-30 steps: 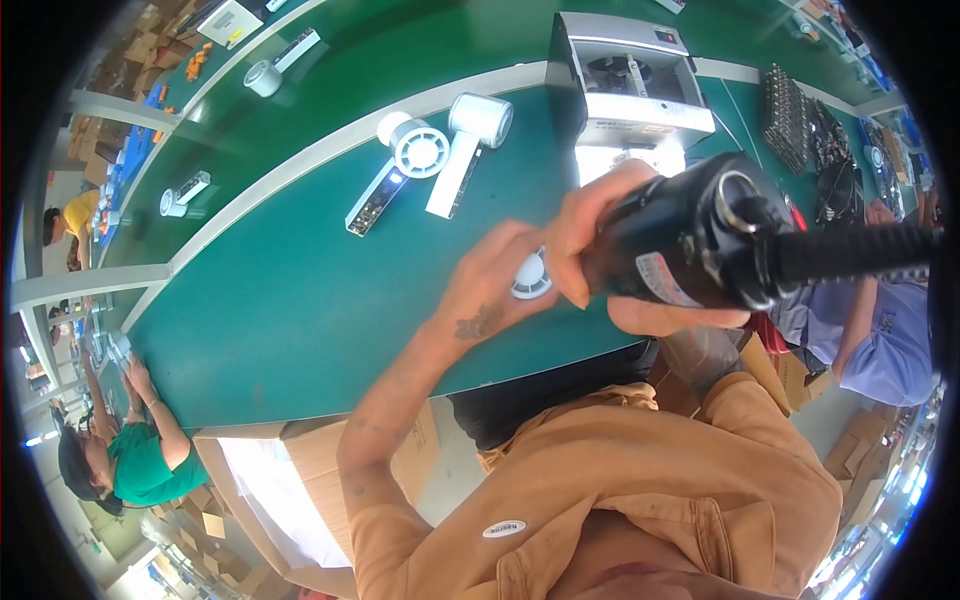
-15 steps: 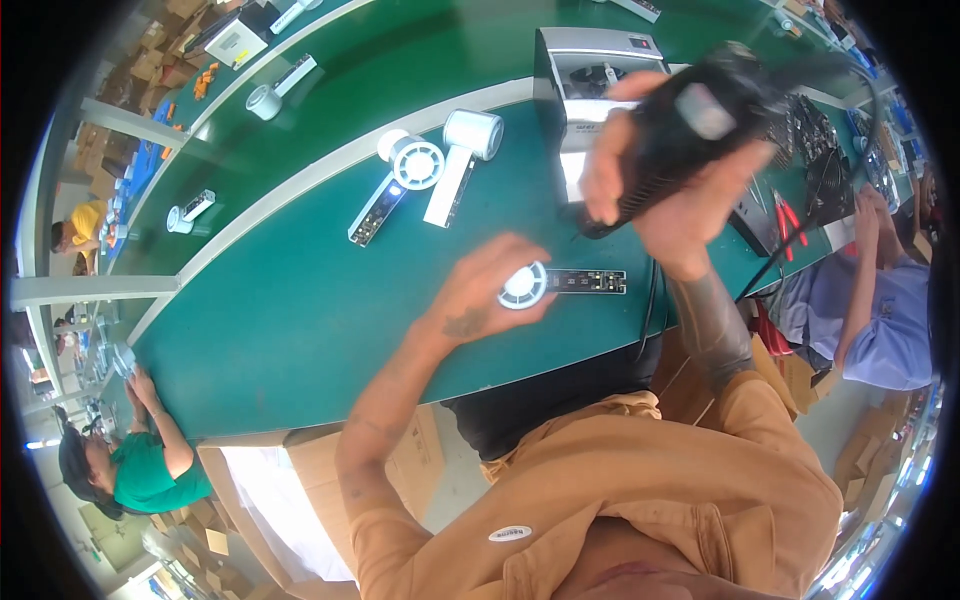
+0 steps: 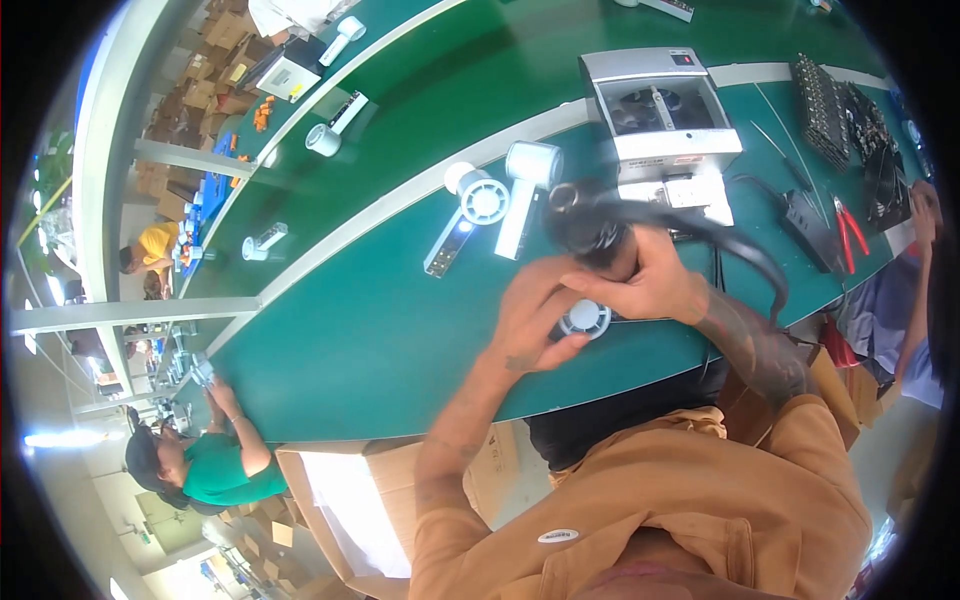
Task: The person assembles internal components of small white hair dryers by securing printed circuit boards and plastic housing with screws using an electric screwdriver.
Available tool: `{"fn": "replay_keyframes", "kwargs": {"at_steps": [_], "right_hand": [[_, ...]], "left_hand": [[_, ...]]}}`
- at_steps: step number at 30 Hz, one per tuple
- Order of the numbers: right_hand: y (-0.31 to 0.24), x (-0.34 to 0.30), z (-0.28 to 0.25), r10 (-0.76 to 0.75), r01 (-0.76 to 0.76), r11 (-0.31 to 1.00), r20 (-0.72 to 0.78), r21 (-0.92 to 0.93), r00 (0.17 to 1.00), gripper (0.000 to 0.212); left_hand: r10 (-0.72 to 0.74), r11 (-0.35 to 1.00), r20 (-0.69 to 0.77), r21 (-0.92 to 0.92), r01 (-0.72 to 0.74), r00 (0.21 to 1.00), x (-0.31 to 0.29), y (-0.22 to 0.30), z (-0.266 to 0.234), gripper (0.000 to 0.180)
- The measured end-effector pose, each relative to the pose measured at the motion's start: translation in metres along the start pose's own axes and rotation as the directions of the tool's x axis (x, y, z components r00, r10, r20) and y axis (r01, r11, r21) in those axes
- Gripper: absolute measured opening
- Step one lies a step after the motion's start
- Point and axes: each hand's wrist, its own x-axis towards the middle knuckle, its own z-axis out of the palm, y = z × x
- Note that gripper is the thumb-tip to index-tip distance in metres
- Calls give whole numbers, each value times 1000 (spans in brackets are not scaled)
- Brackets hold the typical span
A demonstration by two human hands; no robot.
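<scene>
My left hand is wrapped round the pale round head of a small handheld fan, low over the green table. The fan's handle is mostly hidden under my right hand. My right hand grips a black corded electric screwdriver, held upright over the fan, its thick cable curving off to the right. My hands meet at the fan, and the tool's tip is hidden beneath them. Just beyond lie two more fans: one with a lit circuit board in its opened handle, and one with a white handle.
A silver screw feeder stands behind my right hand. To the right lie red-handled pliers, a black power box and stacked circuit boards. More fans sit on the green belt. A person in green works at left.
My right hand has brought the screwdriver down and left, from beside the screw feeder to above the fan. It now stands upright. My view has shifted, moving the scene rightward.
</scene>
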Motion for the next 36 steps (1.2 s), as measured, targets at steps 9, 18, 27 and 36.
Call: {"fn": "replay_keyframes", "kwargs": {"at_steps": [9,18,27,36], "right_hand": [[3,6,11,7,13,993,-167,117,986,42],[9,-4,6,35,-33,999,-128,21,991,40],[9,-7,3,114,-106,990,-84,89,990,34],[6,-1,5,95,-83,990,-107,114,990,19]], "left_hand": [[-108,963,-257,214,165,960,4,-17,-18,62],[-247,815,-375,419,401,893,-7,-32,-52,52],[-540,721,-376,255,644,753,-20,-43,-58,46],[-559,699,-386,257,667,734,-24,-47,-57,38]]}}
